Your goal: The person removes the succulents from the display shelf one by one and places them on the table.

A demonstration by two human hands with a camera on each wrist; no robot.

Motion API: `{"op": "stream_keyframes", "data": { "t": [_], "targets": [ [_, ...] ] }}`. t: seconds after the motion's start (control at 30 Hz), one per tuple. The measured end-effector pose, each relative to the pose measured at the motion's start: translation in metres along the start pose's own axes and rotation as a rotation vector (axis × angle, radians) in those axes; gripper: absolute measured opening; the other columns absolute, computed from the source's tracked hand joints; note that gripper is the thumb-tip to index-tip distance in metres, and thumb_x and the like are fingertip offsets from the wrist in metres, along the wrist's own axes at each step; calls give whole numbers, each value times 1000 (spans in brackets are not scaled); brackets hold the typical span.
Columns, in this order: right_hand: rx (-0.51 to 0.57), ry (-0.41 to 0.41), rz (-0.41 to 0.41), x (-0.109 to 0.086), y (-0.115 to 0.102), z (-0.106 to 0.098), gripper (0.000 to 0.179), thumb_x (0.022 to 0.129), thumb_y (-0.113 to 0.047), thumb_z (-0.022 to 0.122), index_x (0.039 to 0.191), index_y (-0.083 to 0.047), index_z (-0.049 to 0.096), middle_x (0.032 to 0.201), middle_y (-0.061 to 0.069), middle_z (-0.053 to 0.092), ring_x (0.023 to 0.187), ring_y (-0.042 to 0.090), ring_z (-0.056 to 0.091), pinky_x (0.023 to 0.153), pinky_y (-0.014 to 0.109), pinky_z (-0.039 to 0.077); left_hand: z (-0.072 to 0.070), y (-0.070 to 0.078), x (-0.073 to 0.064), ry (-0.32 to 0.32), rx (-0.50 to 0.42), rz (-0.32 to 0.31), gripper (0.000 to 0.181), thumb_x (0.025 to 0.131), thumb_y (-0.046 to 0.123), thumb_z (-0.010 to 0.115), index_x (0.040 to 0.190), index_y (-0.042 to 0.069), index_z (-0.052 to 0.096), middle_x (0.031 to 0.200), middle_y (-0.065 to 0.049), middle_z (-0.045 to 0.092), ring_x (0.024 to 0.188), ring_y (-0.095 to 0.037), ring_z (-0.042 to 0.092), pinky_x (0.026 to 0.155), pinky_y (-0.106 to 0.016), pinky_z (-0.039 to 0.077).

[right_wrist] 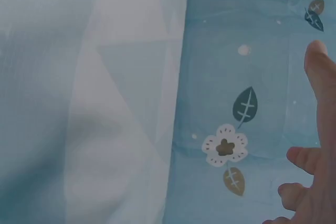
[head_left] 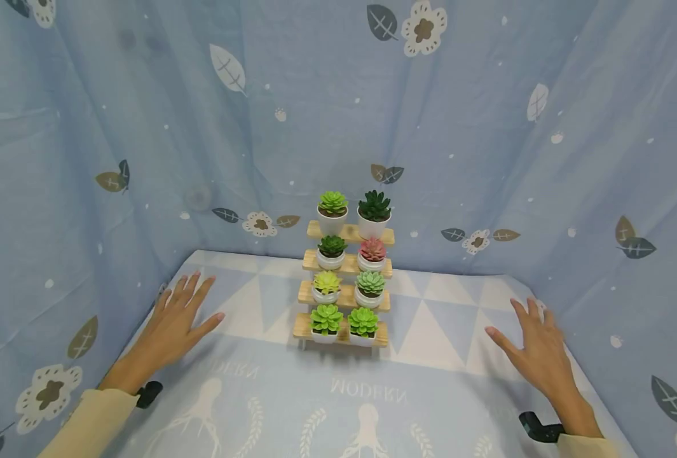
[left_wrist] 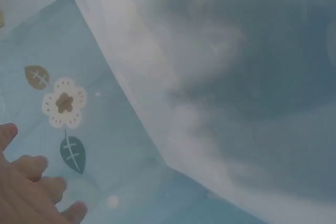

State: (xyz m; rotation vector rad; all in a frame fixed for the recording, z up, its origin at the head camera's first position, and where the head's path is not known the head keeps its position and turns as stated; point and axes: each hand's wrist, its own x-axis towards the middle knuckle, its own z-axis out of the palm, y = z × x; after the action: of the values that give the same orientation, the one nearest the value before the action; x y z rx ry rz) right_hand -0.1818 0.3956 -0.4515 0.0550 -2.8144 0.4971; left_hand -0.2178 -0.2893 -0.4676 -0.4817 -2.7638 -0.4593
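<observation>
A stepped wooden plant stand (head_left: pixel 344 296) rises at the middle of the table, with small potted succulents in pairs on its tiers. On the top tier are a bright green succulent (head_left: pixel 332 203) and a dark green one (head_left: pixel 375 207); a pink succulent (head_left: pixel 372 250) is on the tier below. My left hand (head_left: pixel 172 321) hovers at the table's left side, fingers spread, holding nothing. Over on the right side, my right hand (head_left: pixel 538 350) is likewise spread and holds nothing. Both hands are apart from the stand. The left wrist view shows only fingertips of the left hand (left_wrist: pixel 31 187).
A patterned cloth (head_left: pixel 430 381) with triangles and mirrored lettering covers the table. Blue curtains (head_left: pixel 315 95) with flowers and leaves hang behind and along both sides. Each wrist wears a black strap mount, such as the right wrist mount (head_left: pixel 538 429).
</observation>
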Motion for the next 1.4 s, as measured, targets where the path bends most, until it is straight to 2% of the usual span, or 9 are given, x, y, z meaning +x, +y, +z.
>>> {"op": "stream_keyframes", "data": {
  "t": [0.13,0.27,0.37,0.53,0.67,0.9,1.07,1.27,1.4],
  "targets": [
    [77,-34,43,1,-5,5,88,102,-55,58,164,-5,19,165,33,11,138,67,25,92,85,27,3,7,5,-27,-191,-17,75,105,45,58,163,7,28,162,-27,30,149,-52,22,113,-72,20],
    [171,-47,90,6,-12,12,81,105,-53,54,162,-2,27,153,39,36,122,63,50,87,75,44,8,16,10,-60,-316,-60,68,107,45,56,157,2,38,157,-24,41,144,-48,36,110,-67,33],
    [255,-46,115,12,-18,17,76,106,-54,52,158,-2,35,145,36,48,118,57,57,86,68,50,10,23,10,-52,-347,-86,64,106,45,57,153,3,44,151,-23,49,137,-45,46,105,-64,41],
    [360,-46,99,16,-25,28,66,106,-50,53,153,-4,45,148,23,52,123,43,57,95,60,48,11,30,8,13,-381,-77,51,105,34,64,144,3,55,136,-20,63,120,-39,61,95,-59,50],
    [398,-58,89,18,-31,38,64,106,-50,55,151,-5,47,142,22,58,123,41,57,97,59,48,15,36,7,34,-448,-77,43,104,31,65,138,5,59,128,-14,67,110,-32,66,92,-54,53],
    [436,-86,92,26,-40,56,66,103,-55,56,151,-10,49,137,21,61,122,41,58,92,58,53,30,48,10,-5,-539,-80,38,104,34,64,136,14,61,115,-1,70,103,-21,67,86,-35,55],
    [443,-96,85,29,-47,68,65,102,-58,57,149,-13,52,134,18,64,119,38,60,87,53,55,41,58,14,-31,-568,-51,40,103,35,66,137,13,62,116,0,69,102,-19,67,84,-35,55],
    [469,-98,69,32,-55,77,62,101,-56,59,147,-14,55,131,16,66,114,35,63,85,48,56,50,75,24,-65,-620,-54,42,102,39,67,138,18,60,118,2,68,100,-15,67,83,-35,55],
    [492,-118,68,36,-61,83,61,101,-56,60,146,-15,56,130,14,67,113,32,63,84,44,56,54,85,30,-89,-649,-59,42,102,38,67,138,19,60,120,-1,68,99,-14,66,83,-35,55]
  ]
}}
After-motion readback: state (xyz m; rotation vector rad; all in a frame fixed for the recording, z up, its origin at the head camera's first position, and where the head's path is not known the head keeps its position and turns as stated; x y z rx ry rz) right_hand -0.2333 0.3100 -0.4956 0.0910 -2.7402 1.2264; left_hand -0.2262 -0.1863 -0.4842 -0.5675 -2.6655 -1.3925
